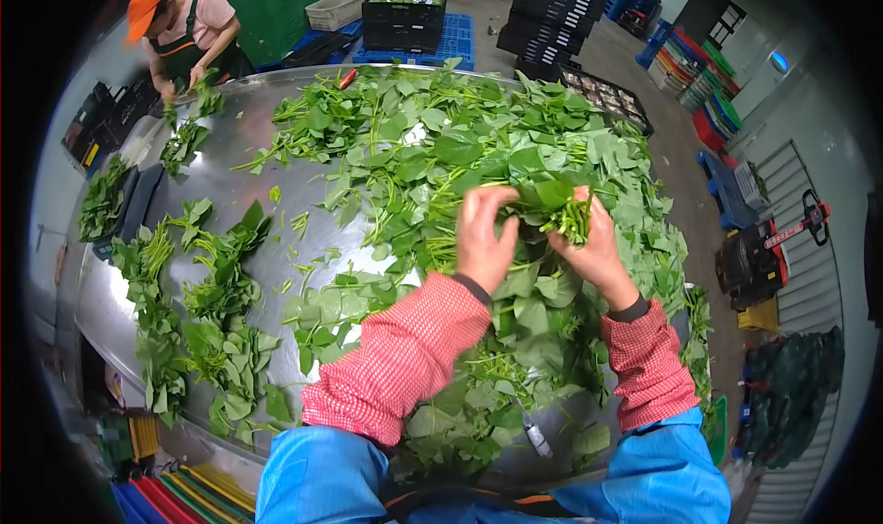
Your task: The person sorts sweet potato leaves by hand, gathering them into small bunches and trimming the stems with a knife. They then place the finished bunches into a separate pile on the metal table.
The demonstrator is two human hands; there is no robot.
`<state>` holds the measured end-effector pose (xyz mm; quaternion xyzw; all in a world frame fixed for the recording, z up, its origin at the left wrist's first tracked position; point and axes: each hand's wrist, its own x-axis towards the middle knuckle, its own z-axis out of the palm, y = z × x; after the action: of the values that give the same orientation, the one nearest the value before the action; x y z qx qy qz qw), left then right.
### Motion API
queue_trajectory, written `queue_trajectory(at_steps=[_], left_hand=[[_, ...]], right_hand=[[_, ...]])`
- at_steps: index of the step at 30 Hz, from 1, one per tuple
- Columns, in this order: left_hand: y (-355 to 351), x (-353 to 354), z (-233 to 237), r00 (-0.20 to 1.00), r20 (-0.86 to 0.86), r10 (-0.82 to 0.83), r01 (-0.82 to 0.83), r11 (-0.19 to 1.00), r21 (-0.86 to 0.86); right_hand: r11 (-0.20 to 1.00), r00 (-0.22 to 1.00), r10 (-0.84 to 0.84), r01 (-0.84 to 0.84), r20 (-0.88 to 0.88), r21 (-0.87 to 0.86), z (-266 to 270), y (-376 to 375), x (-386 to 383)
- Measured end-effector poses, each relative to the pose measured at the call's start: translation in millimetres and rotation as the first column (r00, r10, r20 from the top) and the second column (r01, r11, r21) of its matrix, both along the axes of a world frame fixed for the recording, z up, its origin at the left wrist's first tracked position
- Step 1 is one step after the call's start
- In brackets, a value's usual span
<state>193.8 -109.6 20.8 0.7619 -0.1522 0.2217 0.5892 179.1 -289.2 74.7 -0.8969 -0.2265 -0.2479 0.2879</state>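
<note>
Leafy green stems cover much of a metal table point(244, 184). My right hand point(598, 253) is closed around a bunch of green stems point(572, 220), its cut ends facing me, above the leaf pile point(533, 312). Just left of it, my left hand point(486, 239) has its fingers curled at the leaves beside the bunch; whether it grips any of them cannot be made out. Separate bundles point(221, 312) lie in rows on the left part of the table. A small white-handled object point(537, 439) rests among leaves near my body.
A person in an orange cap point(189, 32) handles greens at the table's far left corner. A black crate point(403, 23) stands beyond the far edge, near stacked black trays point(552, 18). A pallet jack point(754, 266) stands at the right. Coloured crates point(184, 492) are at the lower left.
</note>
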Motion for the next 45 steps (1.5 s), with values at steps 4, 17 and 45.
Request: queue_trajectory(at_steps=[4,17,45], left_hand=[[20,17,-34,0.997,-0.056,0.055,-0.007,0.775,0.632],[34,5,-43,0.999,-0.023,0.046,-0.022,0.789,0.613],[123,-166,56,0.512,-0.687,-0.516,0.643,0.760,-0.092]], right_hand=[[0.993,0.998,-0.064,0.062,0.012,0.105,8,-12,-13],[0.369,0.916,-0.266,0.384,-0.299,0.846,94,-133,-131],[0.873,0.812,-0.148,0.375,-0.564,0.311,8,40,-247]])
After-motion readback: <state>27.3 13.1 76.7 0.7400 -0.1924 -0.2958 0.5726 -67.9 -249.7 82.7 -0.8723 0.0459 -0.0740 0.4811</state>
